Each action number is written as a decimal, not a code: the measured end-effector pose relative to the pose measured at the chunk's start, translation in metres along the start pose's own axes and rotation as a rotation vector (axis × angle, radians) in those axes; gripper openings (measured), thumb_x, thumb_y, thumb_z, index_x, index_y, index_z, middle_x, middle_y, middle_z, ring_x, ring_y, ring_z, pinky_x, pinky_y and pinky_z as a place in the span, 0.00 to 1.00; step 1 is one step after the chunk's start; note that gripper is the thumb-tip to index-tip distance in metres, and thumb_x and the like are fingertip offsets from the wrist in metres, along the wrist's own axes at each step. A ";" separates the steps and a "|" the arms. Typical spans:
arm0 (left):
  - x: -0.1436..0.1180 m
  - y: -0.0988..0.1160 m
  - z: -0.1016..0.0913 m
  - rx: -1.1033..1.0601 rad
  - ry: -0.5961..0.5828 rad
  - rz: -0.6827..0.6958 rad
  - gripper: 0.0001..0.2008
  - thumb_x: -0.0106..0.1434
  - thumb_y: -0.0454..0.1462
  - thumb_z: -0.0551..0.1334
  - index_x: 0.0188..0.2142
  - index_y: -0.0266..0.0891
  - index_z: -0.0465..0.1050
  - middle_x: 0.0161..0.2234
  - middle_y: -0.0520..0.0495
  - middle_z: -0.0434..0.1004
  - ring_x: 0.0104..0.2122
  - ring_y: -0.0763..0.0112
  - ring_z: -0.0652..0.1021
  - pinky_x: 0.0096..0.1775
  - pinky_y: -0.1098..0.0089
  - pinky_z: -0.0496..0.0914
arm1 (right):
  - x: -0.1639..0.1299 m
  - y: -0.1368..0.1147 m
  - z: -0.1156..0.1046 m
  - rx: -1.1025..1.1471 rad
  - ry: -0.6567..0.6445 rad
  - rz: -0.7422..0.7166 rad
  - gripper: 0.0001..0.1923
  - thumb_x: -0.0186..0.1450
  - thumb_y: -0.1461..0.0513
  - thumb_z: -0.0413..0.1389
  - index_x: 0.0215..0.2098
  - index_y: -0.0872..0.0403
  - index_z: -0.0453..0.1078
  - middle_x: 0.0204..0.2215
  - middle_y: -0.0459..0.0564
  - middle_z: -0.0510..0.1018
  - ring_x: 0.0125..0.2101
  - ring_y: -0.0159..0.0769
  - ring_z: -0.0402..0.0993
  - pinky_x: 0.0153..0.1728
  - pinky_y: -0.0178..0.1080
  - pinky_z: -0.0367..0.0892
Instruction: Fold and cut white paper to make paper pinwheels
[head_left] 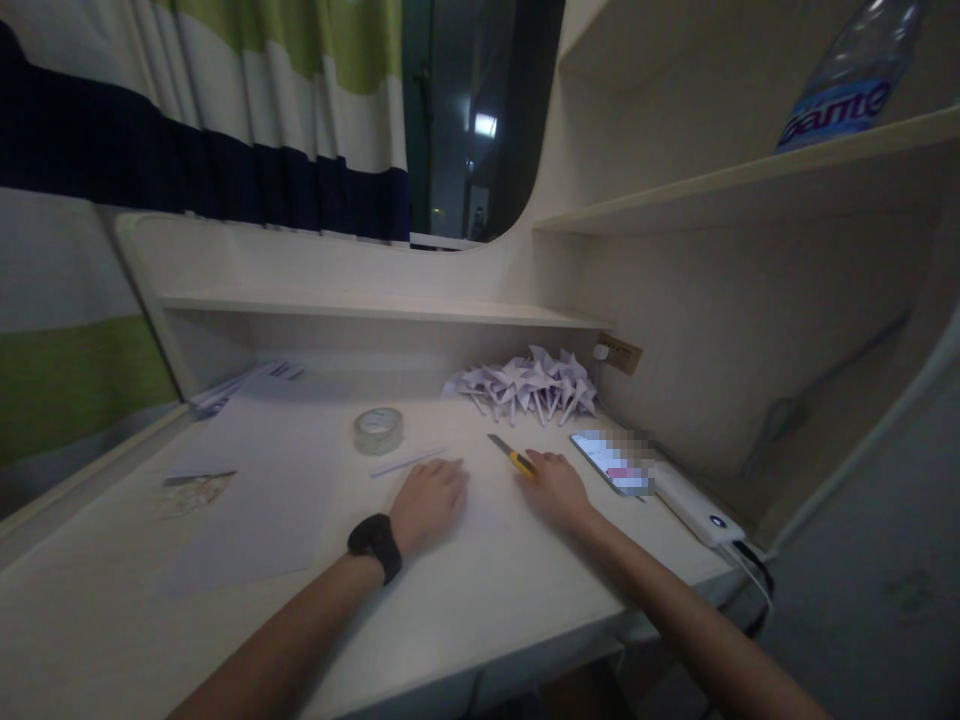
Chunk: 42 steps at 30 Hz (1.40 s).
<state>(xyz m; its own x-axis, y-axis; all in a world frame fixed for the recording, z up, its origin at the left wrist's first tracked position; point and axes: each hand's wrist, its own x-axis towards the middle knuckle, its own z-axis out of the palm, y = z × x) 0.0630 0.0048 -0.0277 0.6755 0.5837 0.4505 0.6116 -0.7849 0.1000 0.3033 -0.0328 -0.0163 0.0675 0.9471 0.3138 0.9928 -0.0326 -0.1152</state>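
The left hand [429,497], a black watch [376,548] at its wrist, lies palm down on the pale table [480,620], while the right hand [553,485] has its fingers over the handle of a yellow knife [520,462]. A thin paper stick [407,462] and a roll of clear tape [379,441] lie just beyond the left hand; white paper pinwheels [529,384] are heaped at the back, near a lit phone [600,455].

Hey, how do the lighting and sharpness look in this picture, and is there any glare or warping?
In the head view, the desk is dimly lit; a bright light shines in the dark window; the phone glows, partly pixelated; the plastic bottle leans outward, probably wide-angle stretch; the left hand and right hand look slightly soft.
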 end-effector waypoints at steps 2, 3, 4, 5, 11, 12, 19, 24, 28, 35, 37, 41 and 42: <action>-0.001 0.001 0.000 -0.020 -0.007 0.013 0.15 0.69 0.38 0.50 0.45 0.40 0.74 0.46 0.40 0.76 0.49 0.57 0.72 0.51 0.55 0.63 | 0.001 -0.002 0.005 -0.014 0.007 0.010 0.18 0.65 0.56 0.54 0.51 0.55 0.69 0.40 0.60 0.77 0.42 0.47 0.71 0.43 0.43 0.62; -0.002 0.001 -0.001 -0.025 -0.010 0.016 0.14 0.69 0.38 0.50 0.43 0.40 0.74 0.44 0.40 0.76 0.47 0.58 0.72 0.50 0.56 0.63 | 0.001 -0.002 0.007 -0.019 0.017 0.011 0.17 0.65 0.57 0.54 0.51 0.55 0.69 0.40 0.59 0.77 0.42 0.47 0.71 0.42 0.42 0.62; -0.002 0.002 -0.001 -0.025 -0.012 0.018 0.14 0.69 0.38 0.50 0.42 0.40 0.74 0.42 0.41 0.76 0.46 0.58 0.72 0.50 0.56 0.63 | 0.001 -0.003 0.009 -0.020 0.026 0.009 0.17 0.65 0.58 0.54 0.50 0.55 0.69 0.40 0.59 0.77 0.42 0.46 0.71 0.43 0.42 0.62; -0.002 0.002 -0.002 -0.021 -0.011 0.017 0.14 0.69 0.38 0.50 0.41 0.39 0.74 0.41 0.41 0.76 0.46 0.58 0.72 0.49 0.57 0.63 | 0.000 -0.004 0.011 -0.016 0.034 0.001 0.16 0.66 0.59 0.53 0.50 0.54 0.69 0.40 0.59 0.76 0.42 0.45 0.70 0.43 0.41 0.62; -0.002 0.004 -0.003 0.031 0.028 0.007 0.12 0.69 0.37 0.50 0.42 0.39 0.72 0.43 0.40 0.73 0.46 0.58 0.71 0.49 0.58 0.64 | -0.009 -0.004 0.012 0.071 0.035 -0.157 0.15 0.67 0.63 0.50 0.50 0.55 0.71 0.42 0.58 0.77 0.44 0.44 0.70 0.45 0.41 0.63; -0.002 0.004 -0.003 0.039 0.031 0.012 0.12 0.69 0.37 0.50 0.43 0.38 0.71 0.43 0.40 0.72 0.47 0.58 0.70 0.49 0.58 0.64 | -0.011 -0.003 0.012 0.101 0.028 -0.184 0.15 0.67 0.63 0.50 0.50 0.55 0.71 0.42 0.57 0.77 0.45 0.43 0.70 0.46 0.40 0.63; -0.003 0.003 0.000 0.063 0.046 0.025 0.14 0.68 0.34 0.50 0.50 0.38 0.68 0.45 0.39 0.70 0.48 0.58 0.70 0.50 0.58 0.65 | -0.027 0.010 0.011 0.227 0.020 -0.256 0.14 0.67 0.64 0.51 0.49 0.55 0.73 0.44 0.55 0.77 0.45 0.40 0.70 0.49 0.39 0.64; -0.004 0.005 -0.003 0.038 0.056 0.004 0.13 0.65 0.31 0.51 0.46 0.38 0.69 0.46 0.40 0.68 0.46 0.59 0.70 0.49 0.59 0.67 | -0.033 0.013 0.014 0.258 0.053 -0.266 0.15 0.66 0.64 0.51 0.50 0.54 0.73 0.44 0.55 0.77 0.46 0.41 0.70 0.49 0.41 0.65; -0.004 0.008 -0.008 0.058 0.082 -0.005 0.13 0.62 0.31 0.54 0.45 0.37 0.70 0.47 0.38 0.66 0.46 0.56 0.69 0.49 0.57 0.66 | -0.033 0.012 0.013 0.280 0.090 -0.272 0.15 0.66 0.65 0.52 0.49 0.54 0.73 0.44 0.55 0.77 0.45 0.41 0.71 0.49 0.41 0.66; -0.004 0.005 -0.010 0.018 0.084 0.019 0.17 0.56 0.27 0.55 0.44 0.38 0.71 0.49 0.38 0.66 0.47 0.54 0.67 0.50 0.54 0.65 | -0.037 0.010 0.008 0.307 0.091 -0.312 0.15 0.65 0.66 0.53 0.49 0.53 0.74 0.43 0.55 0.77 0.44 0.40 0.72 0.47 0.42 0.68; -0.004 0.003 -0.008 0.002 0.092 0.017 0.17 0.56 0.25 0.53 0.43 0.39 0.71 0.47 0.39 0.66 0.47 0.56 0.67 0.50 0.55 0.65 | -0.039 0.010 0.007 0.318 0.099 -0.341 0.15 0.64 0.66 0.52 0.48 0.53 0.74 0.43 0.55 0.77 0.44 0.40 0.72 0.47 0.42 0.68; -0.004 0.000 -0.005 -0.031 0.129 -0.004 0.18 0.57 0.23 0.51 0.41 0.38 0.71 0.42 0.40 0.67 0.45 0.58 0.68 0.48 0.58 0.67 | -0.043 0.006 0.005 0.349 0.119 -0.400 0.16 0.63 0.68 0.53 0.48 0.54 0.74 0.43 0.55 0.77 0.43 0.40 0.71 0.47 0.43 0.68; -0.004 -0.001 -0.005 -0.044 0.140 -0.014 0.17 0.57 0.23 0.51 0.40 0.38 0.71 0.42 0.40 0.67 0.45 0.58 0.68 0.47 0.59 0.67 | -0.044 0.005 0.004 0.352 0.115 -0.413 0.17 0.63 0.68 0.53 0.48 0.54 0.74 0.43 0.55 0.77 0.43 0.40 0.71 0.47 0.43 0.68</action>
<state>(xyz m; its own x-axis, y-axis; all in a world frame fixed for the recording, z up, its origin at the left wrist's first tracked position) 0.0579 0.0022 -0.0254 0.6015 0.5623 0.5675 0.5997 -0.7871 0.1443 0.3050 -0.0731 -0.0342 -0.2904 0.8170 0.4981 0.8474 0.4614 -0.2628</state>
